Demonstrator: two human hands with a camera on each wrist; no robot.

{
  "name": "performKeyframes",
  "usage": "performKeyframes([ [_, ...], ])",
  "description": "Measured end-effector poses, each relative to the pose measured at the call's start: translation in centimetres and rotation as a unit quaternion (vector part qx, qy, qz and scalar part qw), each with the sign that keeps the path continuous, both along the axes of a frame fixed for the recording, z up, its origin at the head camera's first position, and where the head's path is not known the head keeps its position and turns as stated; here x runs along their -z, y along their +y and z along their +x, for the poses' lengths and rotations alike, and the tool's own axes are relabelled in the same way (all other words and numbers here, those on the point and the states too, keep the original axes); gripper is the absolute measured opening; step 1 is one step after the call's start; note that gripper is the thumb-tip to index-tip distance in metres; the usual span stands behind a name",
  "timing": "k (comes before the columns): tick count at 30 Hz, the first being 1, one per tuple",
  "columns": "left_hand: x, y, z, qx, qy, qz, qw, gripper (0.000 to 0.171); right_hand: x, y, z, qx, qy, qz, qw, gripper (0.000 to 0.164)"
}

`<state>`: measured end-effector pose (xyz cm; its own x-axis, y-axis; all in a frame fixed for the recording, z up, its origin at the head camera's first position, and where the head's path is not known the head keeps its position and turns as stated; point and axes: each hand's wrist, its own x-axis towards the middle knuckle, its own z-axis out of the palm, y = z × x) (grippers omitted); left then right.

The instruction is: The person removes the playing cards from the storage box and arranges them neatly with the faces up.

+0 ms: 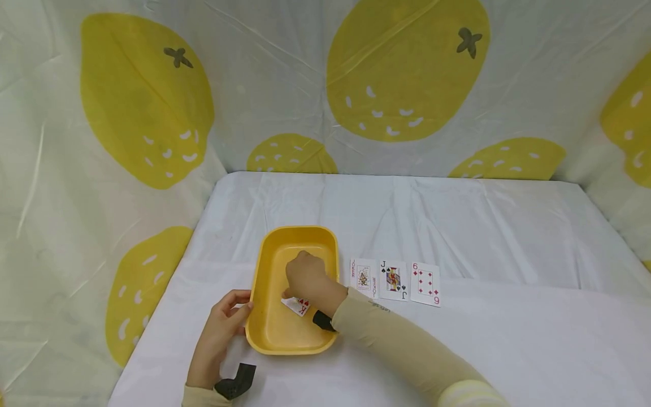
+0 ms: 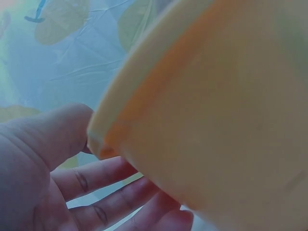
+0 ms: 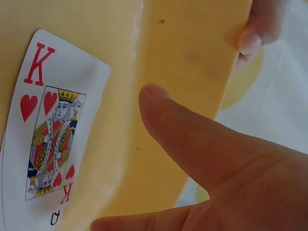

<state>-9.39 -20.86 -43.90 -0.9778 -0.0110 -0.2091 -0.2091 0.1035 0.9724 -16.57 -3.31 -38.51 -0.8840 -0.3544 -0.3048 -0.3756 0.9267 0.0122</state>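
A yellow plastic tray [image 1: 292,346] stands on the white cloth. At its left side my left hand [image 1: 224,322] holds the rim, thumb at the top edge and fingers against the outer wall, as the left wrist view shows. My right hand [image 1: 309,277] is inside the tray, over a king of hearts [image 1: 296,306] and partly covering it from above. In the right wrist view the king of hearts [image 3: 57,130] lies face up, with another card edge under it. The right thumb [image 3: 173,115] is straight and apart from the index finger, with no card between them.
Right of the tray, three cards lie face up in a row: a joker [image 1: 363,277], a jack of spades [image 1: 393,280] and a six of diamonds [image 1: 425,284]. The right forearm passes just below them. Lemon-printed curtains [image 1: 274,85] hang behind and beside the table.
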Motion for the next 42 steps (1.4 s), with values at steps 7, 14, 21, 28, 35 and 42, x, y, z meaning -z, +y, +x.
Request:
performKeyframes([
  [7,0.1,0.1,0.0,0.000,-0.002,-0.005,1.0000,0.023,1.7,-1.6,0.6,0.002,-0.015,0.118,0.993,0.059],
  [14,0.1,0.0,0.0,-0.001,-0.003,-0.002,1.0000,0.024,2.2,-1.5,0.2,0.019,-0.012,0.088,0.996,0.074],
  [21,0.0,0.0,0.0,-0.001,-0.007,-0.006,1.0000,0.025,2.4,-0.8,0.0,0.008,-0.013,0.003,1.000,0.077],
  [28,0.0,0.0,0.0,0.001,-0.009,-0.008,0.9999,0.024,1.9,-0.7,0.2,-0.062,0.020,-0.015,0.998,0.076],
  [35,0.1,-0.1,0.0,-0.003,-0.001,-0.006,1.0000,0.024,-0.3,0.3,0.3,-0.117,0.058,-0.065,0.989,0.096],
  [42,0.0,-0.1,0.0,0.002,-0.002,-0.003,1.0000,0.025,-3.3,4.0,0.6,-0.127,0.047,-0.143,0.980,0.097],
])
